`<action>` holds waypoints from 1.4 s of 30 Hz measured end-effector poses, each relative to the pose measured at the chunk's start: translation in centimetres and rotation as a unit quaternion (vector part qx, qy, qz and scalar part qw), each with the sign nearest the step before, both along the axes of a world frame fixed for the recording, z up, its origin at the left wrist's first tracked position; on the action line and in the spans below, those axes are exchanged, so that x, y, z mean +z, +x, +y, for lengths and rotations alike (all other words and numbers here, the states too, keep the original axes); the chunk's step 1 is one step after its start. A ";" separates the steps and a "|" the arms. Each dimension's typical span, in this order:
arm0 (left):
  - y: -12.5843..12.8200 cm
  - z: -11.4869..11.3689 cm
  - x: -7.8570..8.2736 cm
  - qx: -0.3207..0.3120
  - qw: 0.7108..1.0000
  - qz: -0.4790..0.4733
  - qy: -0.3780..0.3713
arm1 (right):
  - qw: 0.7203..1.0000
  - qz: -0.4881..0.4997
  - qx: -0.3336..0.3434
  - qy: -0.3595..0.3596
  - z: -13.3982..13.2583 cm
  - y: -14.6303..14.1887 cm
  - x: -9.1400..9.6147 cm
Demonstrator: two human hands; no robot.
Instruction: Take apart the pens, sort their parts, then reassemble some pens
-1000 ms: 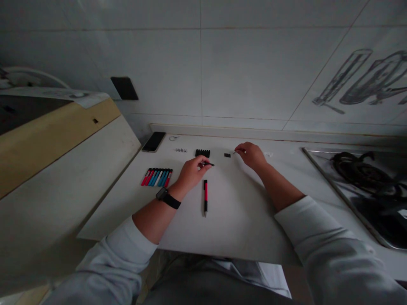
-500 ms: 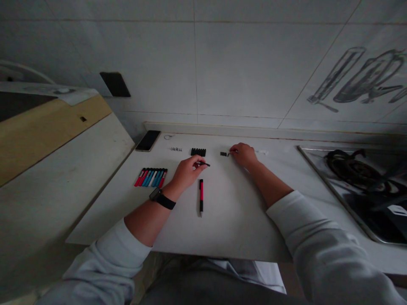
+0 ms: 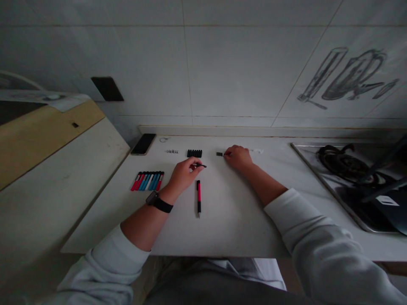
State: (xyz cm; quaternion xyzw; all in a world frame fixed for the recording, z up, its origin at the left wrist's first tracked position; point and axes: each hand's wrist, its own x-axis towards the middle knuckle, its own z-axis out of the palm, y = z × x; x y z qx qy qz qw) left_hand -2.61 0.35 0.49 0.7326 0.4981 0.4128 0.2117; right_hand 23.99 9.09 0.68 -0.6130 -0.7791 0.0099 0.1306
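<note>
On the smooth, matte white counter point(image 3: 235, 224), a red-and-black pen point(image 3: 199, 199) lies with its slim, round barrel running lengthwise and its pale, tapered tip toward the person. Just beyond its far end, the left hand point(image 3: 184, 173) pinches a thin black rod-like part point(image 3: 201, 165) between thumb and fingers. The right hand point(image 3: 238, 158) rests low, its fingers curled beside a small cluster of short, dark pieces point(image 3: 219, 154); they are too small here to tell whether the fingertips grip one. Between the hands' far sides and the wall sit stubby black ribbed-looking parts point(image 3: 194, 153) and thin, silvery coiled bits point(image 3: 172, 151). Glossy red, blue and white tubes point(image 3: 148, 181) lie side by side, left of the left hand.
</note>
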 end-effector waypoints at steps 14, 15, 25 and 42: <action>-0.2 0.2 -0.5 0.002 1.000 0.004 0.003 | 1.000 0.007 0.011 0.020 -0.2 -0.4 -0.6; -0.2 0.2 -0.5 0.001 1.000 0.007 0.005 | 1.000 0.006 0.013 0.022 -0.2 -0.4 -0.6; -0.2 0.2 -0.2 -0.008 1.000 -0.015 0.009 | 0.991 0.088 0.075 0.068 -1.1 -0.2 -0.4; 0.0 -0.2 0.3 -0.041 0.998 -0.043 -0.024 | 0.901 0.384 0.143 -0.141 -6.9 -4.7 -0.9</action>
